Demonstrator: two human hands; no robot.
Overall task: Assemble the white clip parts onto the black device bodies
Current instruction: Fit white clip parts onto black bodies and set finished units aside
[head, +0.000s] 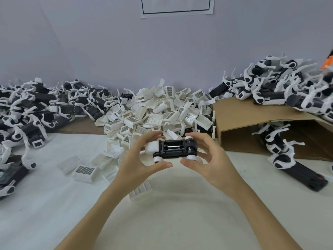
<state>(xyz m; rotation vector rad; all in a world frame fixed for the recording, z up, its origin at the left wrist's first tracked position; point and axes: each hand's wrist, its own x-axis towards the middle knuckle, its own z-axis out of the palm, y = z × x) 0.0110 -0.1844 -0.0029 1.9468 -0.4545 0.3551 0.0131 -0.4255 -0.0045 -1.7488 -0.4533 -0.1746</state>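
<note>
Step in hand: fitting one white clip part (151, 147) onto one black device body (174, 149); by the look of it the clip is already seated on the body's left end, or very nearly so.
Where the piece is: held above the desk (54, 204), near the middle of the view, just this side of the heap of loose white clips (158, 110).
Left hand (138, 156): fingers curled over the far side of the white end, thumb under the near edge, so it grips the clip end of the body.
Right hand (209, 156): fingers arched over the right end, thumb coming in from below by the white roller there; it pinches that end.
Body's attitude: lying roughly level, long axis left to right, open compartment facing up toward the camera.
Supplies: loose clips piled at the far centre, with a few scattered on the desk to the near left.
Other piles: black-and-white units (32, 109) heaped at far left; more on and under the cardboard box (234, 123) at right.
Next move calls for: a firm squeeze along the body's length to snap the clip home, if it is not home yet, while keeping the clip square so its tabs do not bind.
After that: setting the piece on one of the side piles; I cannot tell which pile holds finished units.
</note>
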